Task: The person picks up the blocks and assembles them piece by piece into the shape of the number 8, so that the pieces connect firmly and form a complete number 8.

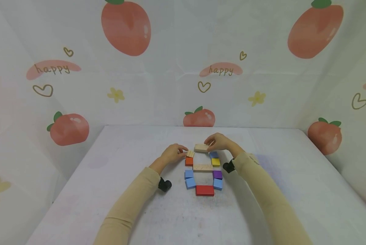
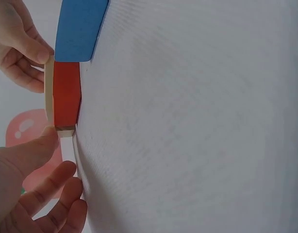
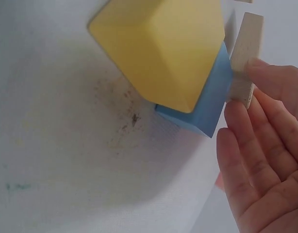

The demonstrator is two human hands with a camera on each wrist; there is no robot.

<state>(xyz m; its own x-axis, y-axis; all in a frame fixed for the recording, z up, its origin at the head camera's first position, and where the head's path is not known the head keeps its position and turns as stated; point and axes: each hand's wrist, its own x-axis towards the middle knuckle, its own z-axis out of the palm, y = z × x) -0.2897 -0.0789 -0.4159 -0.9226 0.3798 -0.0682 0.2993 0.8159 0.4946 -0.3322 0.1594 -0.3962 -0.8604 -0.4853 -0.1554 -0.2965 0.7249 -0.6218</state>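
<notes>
My right hand (image 1: 218, 141) pinches one end of a long plain wooden block (image 1: 201, 147) between thumb and fingers, at the far end of a ring of blocks. In the right wrist view this wooden block (image 3: 246, 53) lies beside a blue block (image 3: 212, 97). My left hand (image 1: 172, 153) is at the far left corner, its fingers loosely extended towards a small wooden block (image 1: 190, 154). In the left wrist view the left thumb (image 2: 49, 138) meets or nearly meets that block (image 2: 66, 131), while the other fingers hang apart. An orange-red block (image 1: 189, 161) sits just nearer.
A wooden block (image 1: 202, 167) crosses the ring's middle. The right side has blue (image 1: 213, 155), yellow (image 1: 215, 162) and purple (image 1: 217, 175) blocks. Light blue blocks (image 1: 190, 183) and a red block (image 1: 204, 190) form the near end. A printed cloth (image 1: 167, 68) hangs behind the table (image 1: 118, 204).
</notes>
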